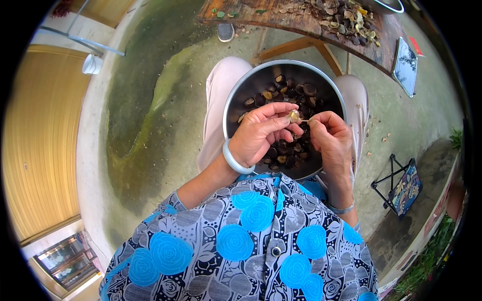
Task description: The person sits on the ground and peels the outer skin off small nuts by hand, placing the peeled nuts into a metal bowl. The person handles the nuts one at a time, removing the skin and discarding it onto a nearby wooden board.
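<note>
My left hand (263, 126), with a pale bangle on its wrist, pinches a small yellowish-brown nut or fruit (293, 116) between thumb and fingertips. My right hand (331, 131) grips a thin pale stick (305, 120) between thumb and forefinger. The stick's far end meets the nut or is very close to it; I cannot tell which. Both hands are over a wide metal basin (230, 84) held between my knees. Many dark brown nuts or shells (286, 90) lie inside it, some showing yellowish patches. My hands hide part of the basin's contents.
A wooden table (260, 19) stands ahead, with a heap of shells or peelings (346, 22) and a metal bowl (388, 4) on it. At its right end is a tablet-like flat device (406, 67). A folding stool (404, 190) is at my right. A shoe (226, 32) shows beneath the table.
</note>
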